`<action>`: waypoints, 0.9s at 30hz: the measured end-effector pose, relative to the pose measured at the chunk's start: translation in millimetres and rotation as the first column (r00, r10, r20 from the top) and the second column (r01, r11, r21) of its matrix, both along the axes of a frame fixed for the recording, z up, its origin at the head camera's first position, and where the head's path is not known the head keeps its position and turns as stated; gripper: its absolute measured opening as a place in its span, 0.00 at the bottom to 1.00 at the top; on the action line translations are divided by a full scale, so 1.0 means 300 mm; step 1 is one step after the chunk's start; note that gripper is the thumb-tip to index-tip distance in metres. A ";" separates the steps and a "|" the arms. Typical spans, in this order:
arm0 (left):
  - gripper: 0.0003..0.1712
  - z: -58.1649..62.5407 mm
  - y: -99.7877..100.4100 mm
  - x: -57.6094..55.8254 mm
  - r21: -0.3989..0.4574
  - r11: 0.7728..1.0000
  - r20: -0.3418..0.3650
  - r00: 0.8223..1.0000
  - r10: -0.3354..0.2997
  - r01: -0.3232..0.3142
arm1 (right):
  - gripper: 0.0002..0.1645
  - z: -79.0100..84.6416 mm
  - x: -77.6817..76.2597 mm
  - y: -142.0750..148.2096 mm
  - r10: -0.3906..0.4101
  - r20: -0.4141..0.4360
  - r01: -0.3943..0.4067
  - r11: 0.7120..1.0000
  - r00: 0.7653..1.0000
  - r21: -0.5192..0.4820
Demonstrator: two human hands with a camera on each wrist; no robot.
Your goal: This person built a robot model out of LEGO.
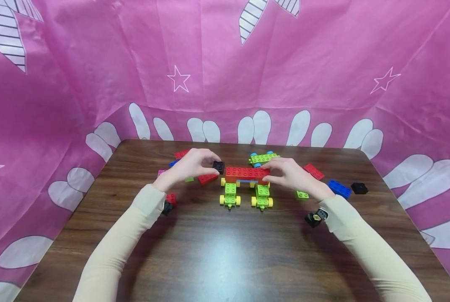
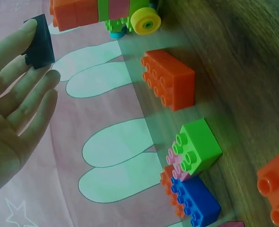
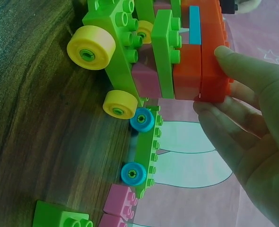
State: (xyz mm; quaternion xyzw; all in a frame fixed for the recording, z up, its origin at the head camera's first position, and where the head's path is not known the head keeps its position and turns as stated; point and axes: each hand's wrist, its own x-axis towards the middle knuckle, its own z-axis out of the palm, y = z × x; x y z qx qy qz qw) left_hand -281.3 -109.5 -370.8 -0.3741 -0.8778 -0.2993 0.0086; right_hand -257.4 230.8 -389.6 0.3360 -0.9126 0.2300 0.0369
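My left hand (image 1: 195, 162) pinches a small black building brick (image 1: 218, 167) between thumb and fingers, just left of the raised red bricks. The left wrist view shows this black brick (image 2: 41, 42) against the thumb tip. My right hand (image 1: 290, 174) grips the right end of the top red brick (image 1: 244, 172). That brick lies across a build on two green wheeled bases (image 1: 230, 193) with yellow wheels (image 3: 91, 47). In the right wrist view, a lower red brick (image 3: 187, 71), a green piece (image 3: 163, 56) and a pink brick (image 3: 146, 71) are stacked beneath it.
Behind the build stands a green wheeled base (image 1: 263, 158) with blue wheels. Loose red bricks (image 1: 208, 179) and a green brick (image 2: 201, 144) lie at left. On the right are a blue brick (image 1: 339, 189), a red brick (image 1: 314, 171) and a black piece (image 1: 359, 188).
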 end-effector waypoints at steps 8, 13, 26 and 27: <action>0.19 -0.003 0.019 0.002 -0.021 1.000 -0.022 1.000 -0.001 0.001 | 0.24 -0.005 -0.002 0.000 0.010 -0.016 -0.011 1.000 1.000 -0.006; 0.19 0.002 0.030 0.005 -0.014 1.000 -0.014 1.000 0.005 -0.006 | 0.24 0.002 0.001 -0.003 0.004 -0.008 -0.004 1.000 1.000 -0.003; 0.20 -0.003 0.044 0.005 -0.016 1.000 0.003 1.000 0.016 -0.016 | 0.23 -0.002 -0.004 -0.001 0.006 -0.009 -0.006 1.000 1.000 0.002; 0.20 -0.004 0.044 0.004 -0.016 1.000 0.004 1.000 0.016 -0.016 | 0.23 -0.002 -0.004 -0.001 0.007 -0.011 -0.007 1.000 1.000 0.002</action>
